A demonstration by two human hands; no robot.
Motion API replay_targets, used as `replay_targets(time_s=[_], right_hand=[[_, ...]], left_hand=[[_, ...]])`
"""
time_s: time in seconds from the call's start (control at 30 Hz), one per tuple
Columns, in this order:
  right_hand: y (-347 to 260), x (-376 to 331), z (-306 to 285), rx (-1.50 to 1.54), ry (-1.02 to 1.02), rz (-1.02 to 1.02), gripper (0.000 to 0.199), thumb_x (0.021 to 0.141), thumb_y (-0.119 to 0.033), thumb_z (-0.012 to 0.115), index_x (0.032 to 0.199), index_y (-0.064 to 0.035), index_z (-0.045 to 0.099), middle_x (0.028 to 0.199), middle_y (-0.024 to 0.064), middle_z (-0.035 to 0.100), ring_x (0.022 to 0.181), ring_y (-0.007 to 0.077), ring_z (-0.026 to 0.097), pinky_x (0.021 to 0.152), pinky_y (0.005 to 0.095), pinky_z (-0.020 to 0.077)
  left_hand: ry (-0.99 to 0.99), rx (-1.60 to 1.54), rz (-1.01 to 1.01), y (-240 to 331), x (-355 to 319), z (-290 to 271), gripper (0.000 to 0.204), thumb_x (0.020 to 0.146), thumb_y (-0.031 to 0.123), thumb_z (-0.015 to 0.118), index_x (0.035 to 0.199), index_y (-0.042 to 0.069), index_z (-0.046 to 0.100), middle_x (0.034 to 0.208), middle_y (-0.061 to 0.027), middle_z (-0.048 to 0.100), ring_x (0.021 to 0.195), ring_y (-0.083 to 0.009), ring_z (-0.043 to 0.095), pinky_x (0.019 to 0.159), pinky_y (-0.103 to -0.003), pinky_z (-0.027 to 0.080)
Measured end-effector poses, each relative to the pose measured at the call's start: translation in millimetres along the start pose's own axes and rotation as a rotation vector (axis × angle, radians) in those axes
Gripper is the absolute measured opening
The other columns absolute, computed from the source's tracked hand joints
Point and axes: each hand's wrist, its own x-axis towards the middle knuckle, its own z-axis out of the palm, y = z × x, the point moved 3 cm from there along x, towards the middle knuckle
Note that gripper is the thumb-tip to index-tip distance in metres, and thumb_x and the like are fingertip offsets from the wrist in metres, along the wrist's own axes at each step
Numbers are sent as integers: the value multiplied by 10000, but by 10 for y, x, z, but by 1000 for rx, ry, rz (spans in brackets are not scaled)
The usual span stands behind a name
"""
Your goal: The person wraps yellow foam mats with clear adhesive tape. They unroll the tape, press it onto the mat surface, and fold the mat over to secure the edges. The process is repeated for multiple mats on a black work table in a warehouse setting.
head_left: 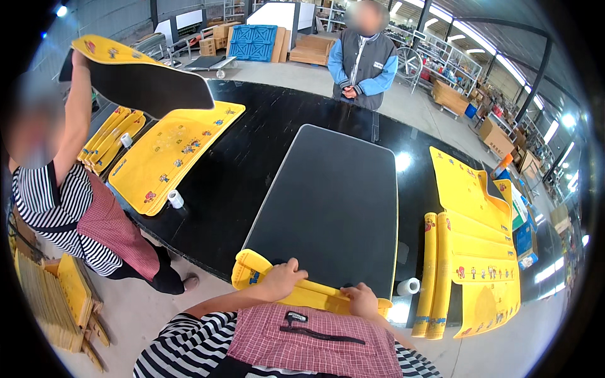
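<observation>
Yellow-black mat (331, 201), blue print (254, 276) near left fingers (299, 274).

Left of the dark mat (331, 201), a broad bare strip of black table (220, 189) gives a hand passage, bounded by a white roll (176, 200) and a spread yellow mat (170, 151); a raised mat (151, 85) in a co-worker's hand (80, 58) obstructs the height on that side. Past the dark mat's far edge runs a narrow bare band, with a standing person (362, 63) beyond it. Right of the dark mat, the way is open along its far half, but near its closest right corner a second white roll (408, 287) pinches the gap before two rolled yellow mats (435, 277). At the dark mat's near edge, the left hand (283, 280) and right hand (363, 299) block access.
</observation>
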Motion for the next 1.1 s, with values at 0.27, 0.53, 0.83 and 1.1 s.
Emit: replay_targets(time_s=[0.27, 0.53, 0.83, 1.1], right_hand=[[115, -40, 10, -30, 291, 18, 83, 812, -169, 741, 841, -101, 704, 995, 81, 625, 957, 300, 629, 830, 421, 517], [188, -180, 40, -140, 319, -152, 135, 819, -144, 694, 943, -140, 748, 946, 42, 623, 944, 265, 582, 871, 404, 449], [88, -243, -254, -144, 121, -103, 314, 842, -95, 631, 1102, -188, 781, 983, 55, 603, 1011, 275, 580, 907, 402, 471], [111, -242, -267, -99, 92, -72, 349, 835, -33, 616, 1100, -188, 780, 988, 60, 602, 1023, 280, 595, 903, 383, 516]], left_hand=[[169, 222, -149, -170, -68, -124, 418, 881, 501, 719, 908, 84, 714, 910, -71, 657, 931, -255, 583, 902, -435, 390], [-24, 120, -183, -264, -9, -114, 488, 930, 547, 635, 901, 62, 676, 931, -91, 706, 940, -285, 679, 870, -451, 480], [10, 105, 41, -403, -266, -41, 201, 1002, 229, 615, 1092, 71, 702, 1105, -102, 655, 1088, -307, 585, 944, -451, 455], [172, 131, -85, -427, -317, -179, 180, 967, 277, 637, 1021, 124, 713, 1010, -56, 645, 1007, -251, 592, 939, -446, 390]])
